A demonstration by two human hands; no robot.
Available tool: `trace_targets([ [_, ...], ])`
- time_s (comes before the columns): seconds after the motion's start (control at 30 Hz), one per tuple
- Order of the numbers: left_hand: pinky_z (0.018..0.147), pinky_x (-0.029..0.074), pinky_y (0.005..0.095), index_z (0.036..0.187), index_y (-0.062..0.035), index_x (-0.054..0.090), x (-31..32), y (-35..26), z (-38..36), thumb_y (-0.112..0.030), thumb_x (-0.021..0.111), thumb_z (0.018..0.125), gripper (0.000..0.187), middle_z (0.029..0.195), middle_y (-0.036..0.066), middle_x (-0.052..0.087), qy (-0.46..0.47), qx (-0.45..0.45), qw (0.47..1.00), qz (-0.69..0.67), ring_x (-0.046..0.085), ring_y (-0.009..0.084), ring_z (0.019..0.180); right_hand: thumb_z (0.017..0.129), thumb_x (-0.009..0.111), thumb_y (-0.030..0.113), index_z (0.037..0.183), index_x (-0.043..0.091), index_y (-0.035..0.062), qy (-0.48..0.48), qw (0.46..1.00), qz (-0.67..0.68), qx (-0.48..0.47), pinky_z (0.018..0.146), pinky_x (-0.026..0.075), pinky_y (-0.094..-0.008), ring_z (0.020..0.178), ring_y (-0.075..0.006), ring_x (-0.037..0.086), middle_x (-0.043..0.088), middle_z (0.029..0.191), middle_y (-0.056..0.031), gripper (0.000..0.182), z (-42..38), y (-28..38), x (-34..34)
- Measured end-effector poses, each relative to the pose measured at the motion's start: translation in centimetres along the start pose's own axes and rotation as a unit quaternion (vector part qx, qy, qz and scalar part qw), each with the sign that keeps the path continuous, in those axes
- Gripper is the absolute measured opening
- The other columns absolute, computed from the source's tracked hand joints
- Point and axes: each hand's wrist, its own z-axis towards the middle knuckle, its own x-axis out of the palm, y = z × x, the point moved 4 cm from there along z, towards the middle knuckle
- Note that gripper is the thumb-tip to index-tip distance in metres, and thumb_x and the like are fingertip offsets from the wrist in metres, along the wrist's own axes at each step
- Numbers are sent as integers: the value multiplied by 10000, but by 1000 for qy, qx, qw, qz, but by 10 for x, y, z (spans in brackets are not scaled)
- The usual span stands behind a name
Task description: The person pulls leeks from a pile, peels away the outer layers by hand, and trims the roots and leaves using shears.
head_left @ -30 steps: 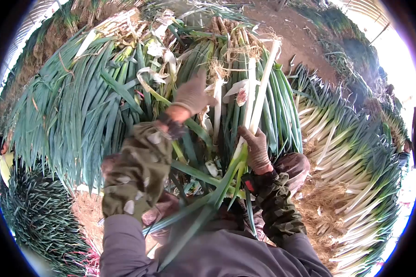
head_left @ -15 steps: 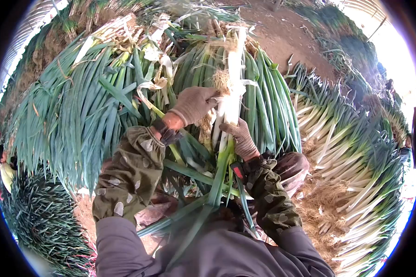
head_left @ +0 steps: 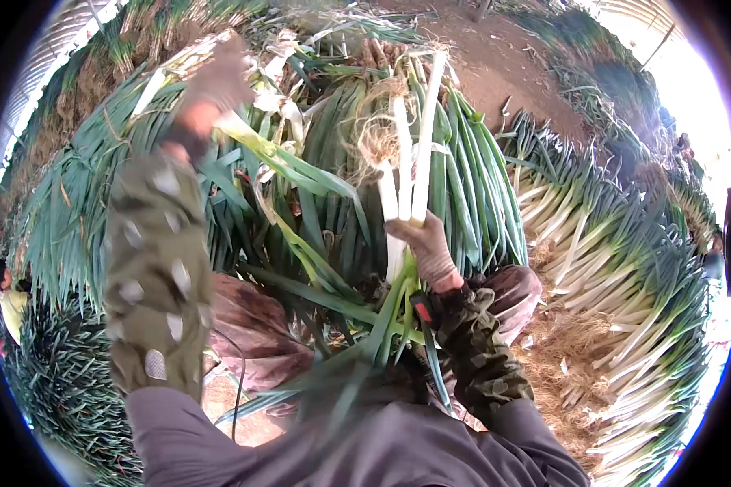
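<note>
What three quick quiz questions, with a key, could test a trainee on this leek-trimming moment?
1. True or false: the right hand grips white leek stalks with their roots pointing away from the person.
2. Which hand is raised and blurred over the heap: A) left hand, B) right hand?
3. What does the raised hand pull on?

Key:
1. True.
2. A.
3. A long green outer leaf; whether it comes off the held stalks cannot be told.
</note>
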Motion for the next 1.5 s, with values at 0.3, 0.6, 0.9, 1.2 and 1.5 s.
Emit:
trace_targets([
  [0.3,815,530,294,1177,21,698,95,-207,-148,-248,801,880,413,1011,52,738,114,-147,612,-769,662,127,910,865,805,130,1146,629,2,67,988,-134,-25,825,535,-287,889,-96,611,683,994,-11,356,-4,26,30],
  [0.6,670,599,334,960,69,712,60,-157,-79,-89,837,788,266,892,144,745,-9,-224,483,-846,715,202,722,863,776,91,1249,602,-8,107,966,-219,-92,847,531,-284,938,-102,603,672,1028,-11,435,-18,39,43],
  [0.9,619,599,379,962,56,713,16,-147,-47,-43,816,811,207,930,164,753,-47,-208,482,-850,734,259,702,832,826,144,1207,653,-1,207,971,-60,-100,840,536,-285,958,-120,641,703,1035,-39,439,1,53,53],
  [1.2,671,478,309,807,-103,672,-48,4,13,-96,597,906,124,784,44,657,-291,-11,828,-480,618,155,741,855,788,132,1181,646,-55,190,954,-202,-114,761,582,-278,883,-121,679,722,972,-69,402,-7,65,59],
  [1.5,808,481,337,1074,-12,612,-41,-52,-85,-287,635,960,299,957,94,645,-154,-121,839,-508,592,164,863,852,761,99,1015,699,0,128,977,-130,-115,713,503,-276,802,-102,611,676,892,-17,200,8,72,55],
])
